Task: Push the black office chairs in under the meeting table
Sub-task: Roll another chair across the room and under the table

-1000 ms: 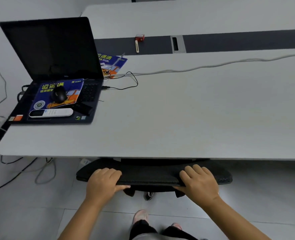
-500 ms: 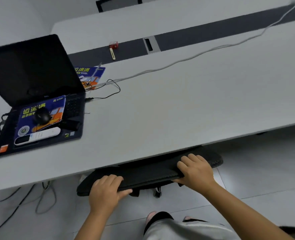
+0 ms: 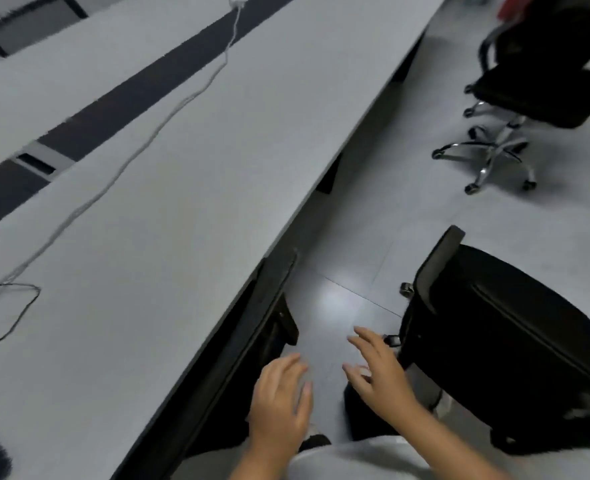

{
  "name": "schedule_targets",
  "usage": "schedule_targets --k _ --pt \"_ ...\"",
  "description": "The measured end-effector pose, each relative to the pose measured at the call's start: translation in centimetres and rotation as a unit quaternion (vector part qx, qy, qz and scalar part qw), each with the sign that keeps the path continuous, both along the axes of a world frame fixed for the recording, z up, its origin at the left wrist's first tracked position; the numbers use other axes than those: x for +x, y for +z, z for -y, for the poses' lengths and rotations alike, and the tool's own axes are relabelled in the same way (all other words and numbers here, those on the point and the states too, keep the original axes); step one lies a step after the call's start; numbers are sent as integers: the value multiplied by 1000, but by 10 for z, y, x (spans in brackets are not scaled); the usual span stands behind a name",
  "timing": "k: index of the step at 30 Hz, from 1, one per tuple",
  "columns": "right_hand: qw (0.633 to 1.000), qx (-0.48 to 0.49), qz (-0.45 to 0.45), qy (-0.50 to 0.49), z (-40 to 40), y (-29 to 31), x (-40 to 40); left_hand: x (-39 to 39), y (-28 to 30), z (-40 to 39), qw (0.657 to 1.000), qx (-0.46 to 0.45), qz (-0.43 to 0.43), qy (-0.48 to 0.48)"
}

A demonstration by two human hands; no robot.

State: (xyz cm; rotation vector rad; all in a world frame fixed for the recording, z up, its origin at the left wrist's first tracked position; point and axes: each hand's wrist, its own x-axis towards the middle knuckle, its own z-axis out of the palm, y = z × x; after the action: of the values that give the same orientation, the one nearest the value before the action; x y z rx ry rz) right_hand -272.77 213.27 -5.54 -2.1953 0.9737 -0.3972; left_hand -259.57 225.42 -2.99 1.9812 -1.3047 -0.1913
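The long grey meeting table (image 3: 168,216) runs diagonally across the view. One black office chair (image 3: 252,334) is tucked under its edge, only the backrest top showing. A second black chair (image 3: 494,334) stands out on the floor to the right, its backrest toward the table. A third black chair (image 3: 543,74) with a chrome base stands farther off at the top right. My left hand (image 3: 281,407) hovers open beside the tucked chair's backrest, apart from it. My right hand (image 3: 378,372) is open with fingers spread, just left of the second chair, not touching it.
A white cable (image 3: 141,147) and a thin black cable (image 3: 12,306) lie on the tabletop. A dark strip with a cable port (image 3: 38,161) runs along the table's middle. Grey tiled floor (image 3: 362,209) lies between table and chairs.
Both hands have let go of the first chair's backrest, which now sits under the table. My view has swung right, away from the laptop, bringing two more chairs into sight.
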Motion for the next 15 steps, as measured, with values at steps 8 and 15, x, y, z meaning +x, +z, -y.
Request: schedule_targets --k 8,15 --pt "922 183 40 -338 -46 19 -159 -84 -37 32 922 207 -311 -103" --pt "853 141 124 -487 -38 17 -248 -159 -22 101 912 176 -341 -147"
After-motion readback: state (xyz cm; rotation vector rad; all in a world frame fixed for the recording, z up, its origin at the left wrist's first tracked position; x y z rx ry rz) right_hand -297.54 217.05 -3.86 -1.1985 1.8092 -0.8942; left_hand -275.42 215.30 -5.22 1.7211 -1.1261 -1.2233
